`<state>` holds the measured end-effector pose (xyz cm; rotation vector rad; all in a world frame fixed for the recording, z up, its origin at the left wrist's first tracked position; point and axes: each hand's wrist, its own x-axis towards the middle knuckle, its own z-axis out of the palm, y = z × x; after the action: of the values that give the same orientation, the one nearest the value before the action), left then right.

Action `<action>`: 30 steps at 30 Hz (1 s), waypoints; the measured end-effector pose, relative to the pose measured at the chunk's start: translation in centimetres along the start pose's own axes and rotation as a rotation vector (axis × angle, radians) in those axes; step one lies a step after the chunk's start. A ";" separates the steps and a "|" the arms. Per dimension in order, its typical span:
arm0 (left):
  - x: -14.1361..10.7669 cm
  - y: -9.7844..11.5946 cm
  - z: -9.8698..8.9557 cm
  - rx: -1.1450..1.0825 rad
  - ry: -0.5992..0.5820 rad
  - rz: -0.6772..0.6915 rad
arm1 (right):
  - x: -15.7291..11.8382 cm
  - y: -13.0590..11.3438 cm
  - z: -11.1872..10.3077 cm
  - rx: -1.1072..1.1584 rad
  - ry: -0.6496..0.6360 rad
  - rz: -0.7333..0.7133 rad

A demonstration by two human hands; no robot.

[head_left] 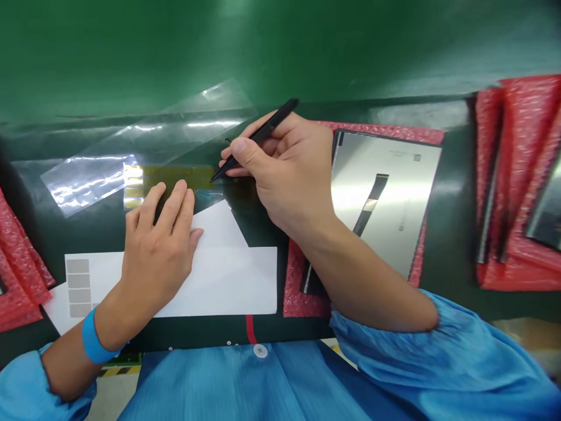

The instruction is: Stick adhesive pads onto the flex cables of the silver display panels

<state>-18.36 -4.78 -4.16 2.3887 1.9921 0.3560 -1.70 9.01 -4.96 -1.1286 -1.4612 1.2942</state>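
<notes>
- Pinching a slim black tool (274, 121) between thumb and fingers, your right hand (293, 169) holds it slanted like a pen, likely for fine control; its tip is at the right end of the yellow strip (170, 173), though whether it touches is unclear.
- Your left hand (162, 234) lies palm down, fingers a little spread and gripping nothing, with the fingertips on the strip, probably to steady something so thin and light.
- The strip lies on the table (280, 47) in front of you, between both hands, perhaps so they can work on it together.
- A clear plastic sheet (131, 152) slants along the strip's far side; which overlaps which is hard to tell.
- White paper (232, 280) lies partly under your left hand, with grey stickers (79, 280) near its left end.
- Beyond your right wrist, a silver-backed screen (390, 164) rests on red bubble wrap (302, 301), presumably as padding against scratches.
- Farther out, red bubble bags sit at both sides, left (26, 275) and right (521, 175), leaving the middle to your hands.
</notes>
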 end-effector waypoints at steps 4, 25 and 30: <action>0.0 0.0 0.0 0.009 -0.007 0.014 | 0.4 0.0 -0.2 -0.002 -0.022 0.028; 0.7 -2.6 0.4 -0.052 0.138 0.073 | -2.7 -3.0 -7.3 0.242 0.074 -0.039; 0.7 -2.4 -1.2 -0.089 0.281 0.175 | -8.2 -1.8 -14.3 0.169 0.191 0.016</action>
<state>-20.81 -3.83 -3.29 2.5840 1.8178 0.8080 13.92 4.03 -2.05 -1.1203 -1.1836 1.2587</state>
